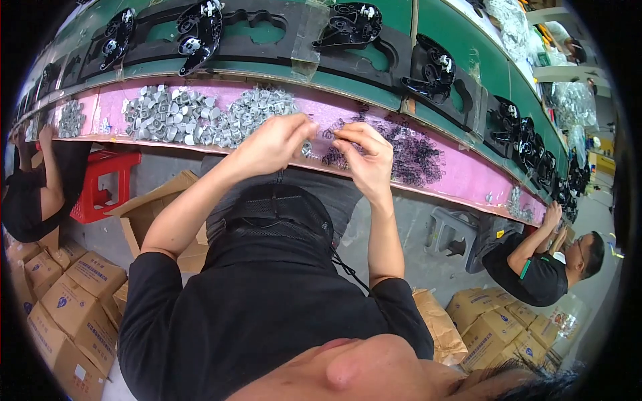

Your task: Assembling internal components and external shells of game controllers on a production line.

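My left hand (277, 142) is closed in a pinch above the front of the pink work surface (461, 170), beside a heap of small grey metal parts (257, 107). What sits between its fingertips, if anything, is too small to name. My right hand (368, 155) faces it a short gap away, thumb and forefinger bent together over the left side of a spread of small black wire pieces (414, 157). A tiny dark loop shows by those fingertips; I cannot tell whether it is held. Further left lies a pile of rounder grey caps (170, 115).
Beyond the pink strip runs a green conveyor (267, 70) carrying dark trays (234, 23) with glossy black housings (348, 27). Co-workers sit left and right (545, 267). A red stool (103, 184), grey stool (449, 237) and cardboard boxes (73, 301) stand on the floor.
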`<state>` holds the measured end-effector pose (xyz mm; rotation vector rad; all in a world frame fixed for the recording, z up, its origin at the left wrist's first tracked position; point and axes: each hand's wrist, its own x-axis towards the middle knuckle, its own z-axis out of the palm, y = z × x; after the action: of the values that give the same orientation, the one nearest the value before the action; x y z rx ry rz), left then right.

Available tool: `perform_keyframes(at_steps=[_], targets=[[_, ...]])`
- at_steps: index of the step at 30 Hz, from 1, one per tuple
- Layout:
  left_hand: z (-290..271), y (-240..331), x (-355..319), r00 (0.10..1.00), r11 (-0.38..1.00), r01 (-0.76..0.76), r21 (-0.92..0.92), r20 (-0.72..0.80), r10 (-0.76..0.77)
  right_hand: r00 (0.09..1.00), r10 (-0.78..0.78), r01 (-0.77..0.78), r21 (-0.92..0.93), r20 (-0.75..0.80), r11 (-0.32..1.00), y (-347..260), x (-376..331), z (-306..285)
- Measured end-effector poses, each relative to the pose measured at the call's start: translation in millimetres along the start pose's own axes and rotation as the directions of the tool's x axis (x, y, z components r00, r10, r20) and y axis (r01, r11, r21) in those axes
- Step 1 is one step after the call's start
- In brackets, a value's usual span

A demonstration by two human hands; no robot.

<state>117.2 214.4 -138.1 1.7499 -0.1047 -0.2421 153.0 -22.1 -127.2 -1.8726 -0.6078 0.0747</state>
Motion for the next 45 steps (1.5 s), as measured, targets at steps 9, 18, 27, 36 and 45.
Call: perform_keyframes(at_steps=[9,18,27,36,45], targets=[[15,-2,-2,0.969,0.983,-0.158,0.093,-0.176,0.172,0.999,0.042,-0.042,-0.124,-0.008,0.991,7,-10,22],[1,-16,-2,0.846,0.749,-0.448,0.488,-0.038,0.532,1.000,-0.005,0.003,-0.114,-0.022,0.993,13,-10,14],[9,-11,-3,0.988,0.981,0.147,-0.130,0.071,-0.139,0.994,-0.084,0.098,-0.269,0.063,0.958,14,-15,26],[12,-29,0,0.865,0.784,-0.446,0.432,-0.017,0.501,0.997,-0.003,0.018,-0.202,0.076,0.979,9,-12,17],[9,-9,-3,0.920,0.907,0.362,-0.215,0.237,-0.311,0.991,-0.134,0.136,-0.266,0.026,0.954,13,-15,25]])
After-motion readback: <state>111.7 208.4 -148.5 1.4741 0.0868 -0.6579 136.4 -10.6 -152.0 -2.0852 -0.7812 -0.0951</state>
